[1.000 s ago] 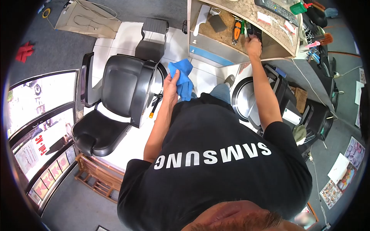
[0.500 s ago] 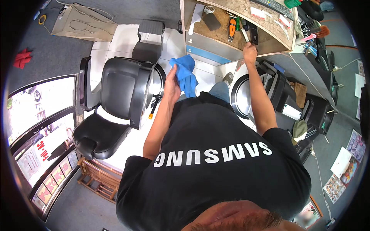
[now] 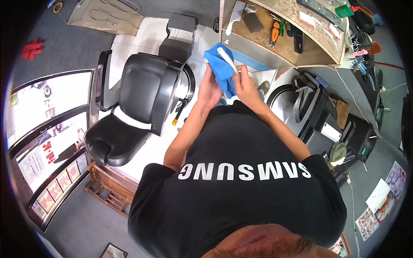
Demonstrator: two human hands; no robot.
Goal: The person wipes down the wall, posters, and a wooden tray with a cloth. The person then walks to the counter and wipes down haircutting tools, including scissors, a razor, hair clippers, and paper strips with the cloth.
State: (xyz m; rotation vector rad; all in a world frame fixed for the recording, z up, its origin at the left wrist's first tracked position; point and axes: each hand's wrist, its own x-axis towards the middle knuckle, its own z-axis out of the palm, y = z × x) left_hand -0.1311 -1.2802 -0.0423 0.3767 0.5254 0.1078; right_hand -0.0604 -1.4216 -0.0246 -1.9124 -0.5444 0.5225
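Note:
My left hand is closed on a blue cloth, which bunches up in front of my body and hangs down past the fingers. Just to the right, my right hand grips the lower end of a slim white straight razor, apparently folded. Its upper part lies across the front of the cloth. Both hands are close together, over the floor between the chair and the cabinet. On the cabinet shelf are an orange hair clipper, a black clipper, a white comb and a dark block.
A black barber chair stands on the left, its footrest pointing towards the back. The open-shelved cabinet is ahead to the right, with a remote control on top. Another black chair is at the right.
My right hand has drawn back from the shelf with the white razor and come beside my left hand. The razor is now against the blue cloth. The view has shifted slightly.

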